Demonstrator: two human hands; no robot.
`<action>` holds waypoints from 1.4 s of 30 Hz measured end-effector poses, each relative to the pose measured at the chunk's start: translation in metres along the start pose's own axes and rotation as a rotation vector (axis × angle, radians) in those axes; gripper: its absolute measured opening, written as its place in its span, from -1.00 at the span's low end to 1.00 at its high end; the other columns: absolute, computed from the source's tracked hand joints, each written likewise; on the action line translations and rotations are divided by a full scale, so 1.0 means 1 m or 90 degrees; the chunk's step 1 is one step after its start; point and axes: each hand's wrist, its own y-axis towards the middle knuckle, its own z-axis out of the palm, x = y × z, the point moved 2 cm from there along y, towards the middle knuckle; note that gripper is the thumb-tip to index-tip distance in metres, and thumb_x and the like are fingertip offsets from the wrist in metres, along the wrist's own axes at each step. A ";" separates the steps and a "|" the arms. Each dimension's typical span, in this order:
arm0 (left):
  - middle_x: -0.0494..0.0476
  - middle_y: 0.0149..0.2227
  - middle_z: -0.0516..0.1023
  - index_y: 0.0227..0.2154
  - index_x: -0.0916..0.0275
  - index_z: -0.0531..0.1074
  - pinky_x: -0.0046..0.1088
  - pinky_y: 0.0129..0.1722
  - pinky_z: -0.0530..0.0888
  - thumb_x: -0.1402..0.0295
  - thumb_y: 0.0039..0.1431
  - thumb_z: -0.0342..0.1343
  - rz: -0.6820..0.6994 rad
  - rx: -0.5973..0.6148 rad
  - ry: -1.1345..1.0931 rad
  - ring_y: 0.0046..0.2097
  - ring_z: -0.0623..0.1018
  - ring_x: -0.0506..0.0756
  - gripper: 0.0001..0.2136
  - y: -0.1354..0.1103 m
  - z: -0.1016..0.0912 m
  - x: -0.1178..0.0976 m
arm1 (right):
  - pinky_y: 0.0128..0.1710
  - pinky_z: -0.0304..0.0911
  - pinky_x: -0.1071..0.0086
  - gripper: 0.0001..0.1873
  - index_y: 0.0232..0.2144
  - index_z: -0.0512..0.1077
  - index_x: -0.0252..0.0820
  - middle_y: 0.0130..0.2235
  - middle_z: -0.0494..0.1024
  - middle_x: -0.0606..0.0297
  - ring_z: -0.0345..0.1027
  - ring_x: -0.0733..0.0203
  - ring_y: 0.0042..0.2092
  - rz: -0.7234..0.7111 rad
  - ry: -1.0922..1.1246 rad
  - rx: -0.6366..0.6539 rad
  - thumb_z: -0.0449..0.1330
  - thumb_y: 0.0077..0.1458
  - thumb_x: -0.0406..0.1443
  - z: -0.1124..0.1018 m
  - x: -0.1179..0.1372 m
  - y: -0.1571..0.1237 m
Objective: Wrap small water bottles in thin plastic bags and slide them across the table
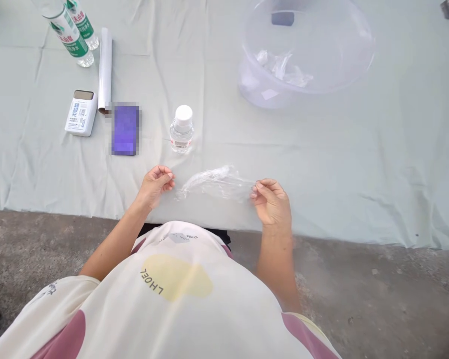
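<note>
A crumpled piece of clear plastic film (219, 182) stretches between my hands, just above or on the cloth near the table's front edge. My right hand (271, 202) pinches its right end between thumb and fingers. At the other end, my left hand (156, 185) has its fingers curled and the thumb pressed to the forefinger. Whether a thin edge of the film is caught there I cannot make out. Beyond the film stands a small clear bottle (181, 134) with a white screw cap, upright and touched by neither hand.
A pale grey-green cloth (340, 169) covers the table. At left are a purple pixelated rectangle (125, 130), a white box (81, 113), a film-like roll (105, 70) and two water bottles (69, 37). A translucent basin (262, 94) holding crumpled plastic stands at the back right.
</note>
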 end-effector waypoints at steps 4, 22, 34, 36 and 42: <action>0.08 -0.26 0.56 -0.29 0.21 0.48 -0.41 -0.26 0.45 0.35 0.17 0.14 0.127 -0.005 0.280 -0.30 0.53 0.03 -0.91 -0.007 0.019 -0.002 | -0.31 0.40 0.29 -0.63 -0.20 0.52 -0.04 -0.06 0.56 0.24 0.43 0.20 -0.25 0.022 -0.289 0.000 0.34 -0.08 -0.06 -0.010 -0.002 -0.011; 0.16 -0.13 0.53 -0.13 0.16 0.59 -0.40 -0.26 0.47 0.04 0.21 0.20 0.113 0.127 0.324 -0.24 0.50 0.08 -0.66 0.003 0.064 0.002 | 0.10 0.36 0.05 -0.67 -0.27 0.48 -0.06 -0.15 0.59 0.24 0.47 0.03 -0.06 -0.203 -0.329 0.188 0.19 0.22 0.04 0.050 -0.010 -0.020; 0.04 -0.35 0.59 -0.45 0.24 0.46 -0.43 -0.22 0.47 0.10 -0.09 0.49 -0.094 0.249 -0.038 -0.27 0.59 0.04 -0.62 -0.003 0.054 0.005 | -0.25 0.37 0.31 -0.79 -0.19 0.60 -0.01 -0.21 0.61 0.34 0.42 0.24 -0.30 -0.197 -0.262 0.258 0.21 0.15 -0.21 0.067 -0.004 -0.019; 0.05 -0.30 0.63 -0.45 0.23 0.41 -0.40 -0.23 0.51 0.12 -0.13 0.51 -0.080 0.192 -0.128 -0.24 0.64 0.09 -0.59 0.000 0.049 0.003 | -0.37 0.31 0.36 -0.79 -0.21 0.60 -0.04 -0.36 0.57 0.38 0.29 0.32 -0.45 -0.163 -0.253 0.218 0.22 0.13 -0.18 0.059 -0.002 -0.017; -0.03 -0.39 0.60 -0.41 0.21 0.39 -0.52 -0.47 0.50 0.15 -0.18 0.53 -0.031 0.001 -0.171 -0.41 0.63 0.01 -0.57 0.002 0.019 0.000 | -0.58 0.05 0.47 -0.68 -0.30 0.56 -0.12 -0.42 0.58 0.32 0.36 0.33 -0.50 -0.066 -0.184 0.114 0.33 -0.01 -0.04 0.029 0.006 -0.010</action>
